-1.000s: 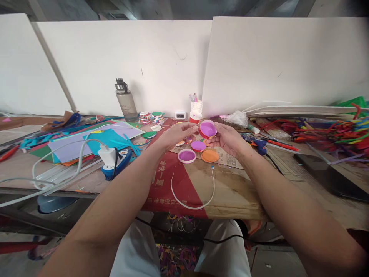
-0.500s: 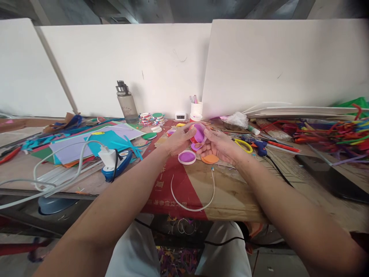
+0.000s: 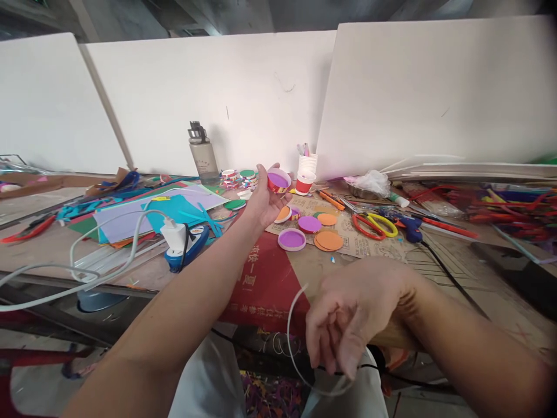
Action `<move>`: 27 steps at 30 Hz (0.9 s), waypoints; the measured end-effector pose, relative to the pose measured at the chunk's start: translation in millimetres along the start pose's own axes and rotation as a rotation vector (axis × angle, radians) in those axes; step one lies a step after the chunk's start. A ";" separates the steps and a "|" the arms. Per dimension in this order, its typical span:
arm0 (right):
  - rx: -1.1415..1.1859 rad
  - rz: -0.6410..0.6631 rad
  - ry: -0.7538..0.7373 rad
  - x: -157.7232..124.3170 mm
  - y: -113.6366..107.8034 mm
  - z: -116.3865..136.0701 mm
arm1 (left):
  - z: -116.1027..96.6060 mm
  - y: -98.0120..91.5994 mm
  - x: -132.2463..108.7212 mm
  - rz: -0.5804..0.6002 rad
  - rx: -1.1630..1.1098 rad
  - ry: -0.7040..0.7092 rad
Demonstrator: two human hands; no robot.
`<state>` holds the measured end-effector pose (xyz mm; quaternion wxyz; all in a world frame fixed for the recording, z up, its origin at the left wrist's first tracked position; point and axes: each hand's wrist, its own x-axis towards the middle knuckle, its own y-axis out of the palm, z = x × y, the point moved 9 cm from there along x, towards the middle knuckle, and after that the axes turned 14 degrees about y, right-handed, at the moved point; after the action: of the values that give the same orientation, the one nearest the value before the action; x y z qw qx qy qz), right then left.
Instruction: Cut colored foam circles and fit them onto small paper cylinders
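My left hand (image 3: 264, 204) holds a short red-and-white paper cup piece (image 3: 278, 181) with a purple inside, its thumb against the near side and its fingers behind and below. Lower right, over the table's front edge, my right hand (image 3: 348, 316) has its fingers curled downward. A thin white wire (image 3: 290, 334) loops from the table down to these fingertips, which are closed on it. Between the hands lie a white-rimmed purple disc (image 3: 291, 239), a purple disc (image 3: 310, 224) and several orange discs (image 3: 329, 240).
Orange and yellow scissors (image 3: 375, 225) and a blue glue gun (image 3: 411, 228) lie to the right, its cord trailing forward. A bottle (image 3: 203, 158) and stacked paper cups (image 3: 307, 168) stand at the back. Left are coloured sheets (image 3: 119, 222) and a blue power strip (image 3: 191, 248) with cables.
My right hand has let go of the cup piece, come down toward me and taken the white wire. My left hand keeps the cup piece, now a little further left and higher.
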<state>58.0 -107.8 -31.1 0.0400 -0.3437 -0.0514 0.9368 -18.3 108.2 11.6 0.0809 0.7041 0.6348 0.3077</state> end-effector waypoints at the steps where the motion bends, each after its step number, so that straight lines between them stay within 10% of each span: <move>1: 0.026 0.003 -0.010 -3.5 -5.5 -1.8 | 1.4 -1.3 0.1 -0.013 0.010 -0.009; 3: 0.030 -0.215 -0.063 -15.4 -42.6 -7.0 | 3.9 -2.4 -1.1 -0.037 -0.008 -0.034; 5: -0.050 -0.776 -0.044 -46.7 -107.5 -22.2 | 5.8 -1.3 -3.4 -0.051 -0.078 -0.063; 8: -0.269 -1.634 0.451 -122.0 -171.5 -67.2 | 8.0 2.0 -6.2 -0.045 -0.176 -0.093; 13: -0.338 -1.538 1.037 -131.4 -195.4 -137.7 | 14.5 3.8 -6.8 -0.028 -0.196 -0.127; 23: -0.170 -1.637 1.001 -128.5 -197.4 -149.9 | 33.6 6.0 -13.6 0.025 -0.166 -0.210; 27: -0.071 -1.787 0.684 -137.5 -196.8 -131.6 | 27.8 8.2 -12.4 0.022 -0.224 -0.178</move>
<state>255.6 81.3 -18.6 0.7425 -0.4334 -0.3084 0.4071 3.5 102.7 -10.6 0.2115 0.7223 0.5789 0.3137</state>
